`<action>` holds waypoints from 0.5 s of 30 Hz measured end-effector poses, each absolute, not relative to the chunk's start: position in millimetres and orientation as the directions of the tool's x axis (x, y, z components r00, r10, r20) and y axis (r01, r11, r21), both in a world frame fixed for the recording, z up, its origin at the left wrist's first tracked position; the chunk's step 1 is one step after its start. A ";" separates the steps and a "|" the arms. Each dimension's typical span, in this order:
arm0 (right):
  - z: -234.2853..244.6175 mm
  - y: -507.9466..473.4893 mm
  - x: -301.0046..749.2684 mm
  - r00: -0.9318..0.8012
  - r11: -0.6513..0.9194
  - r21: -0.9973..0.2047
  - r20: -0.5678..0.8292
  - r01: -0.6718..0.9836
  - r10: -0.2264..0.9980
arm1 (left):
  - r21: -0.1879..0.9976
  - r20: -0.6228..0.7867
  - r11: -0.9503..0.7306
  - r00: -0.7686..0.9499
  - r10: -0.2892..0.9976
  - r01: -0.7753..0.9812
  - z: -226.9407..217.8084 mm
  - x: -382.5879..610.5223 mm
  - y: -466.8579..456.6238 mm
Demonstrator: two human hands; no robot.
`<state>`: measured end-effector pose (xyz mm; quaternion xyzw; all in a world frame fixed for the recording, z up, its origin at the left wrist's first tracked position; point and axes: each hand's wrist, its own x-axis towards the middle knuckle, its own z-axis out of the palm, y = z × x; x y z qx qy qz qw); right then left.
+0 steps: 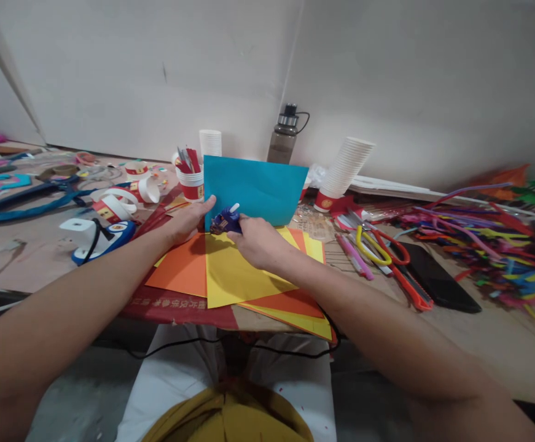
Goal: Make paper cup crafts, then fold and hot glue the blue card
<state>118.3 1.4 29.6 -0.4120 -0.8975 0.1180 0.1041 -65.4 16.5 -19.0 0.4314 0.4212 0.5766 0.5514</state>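
Observation:
A teal paper sheet (255,189) stands tilted up at the back of a stack of yellow paper (234,273) and orange paper (182,273). My left hand (188,220) grips the teal sheet's lower left edge with fingers closed on it. My right hand (255,239) is closed round a small blue glue gun (225,221) with a white glue stick, its tip at the teal sheet's bottom edge.
A red paper cup (192,181) with pens, stacked white cups (345,172), a grey bottle (283,135), scissors (378,245), an orange utility knife (410,285), a black phone (437,282), pipe cleaners (488,239) at right. A blue-white device (96,236) and cup pieces at left.

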 end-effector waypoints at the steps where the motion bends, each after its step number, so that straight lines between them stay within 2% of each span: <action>1: 29.5 1.3 116.4 -0.639 0.634 -0.297 0.093 0.714 0.763 | 0.967 0.020 -0.020 -0.001 1.000 -0.255 -18.6 -65.5 16.1; 5: 30.3 0.8 113.8 -0.635 0.626 -0.305 0.084 0.717 0.768 | 0.973 -0.008 0.014 0.027 1.000 -0.232 -16.7 -64.7 14.3; 10: 30.7 0.5 125.4 -0.632 0.622 -0.310 0.080 0.719 0.771 | 0.966 0.021 -0.015 0.021 1.000 -0.259 -16.5 -63.3 14.0; 15: 33.8 1.8 154.6 -0.564 0.557 -0.285 0.067 0.780 0.823 | 0.964 -0.003 0.010 0.028 1.000 -0.266 -19.1 -64.5 14.9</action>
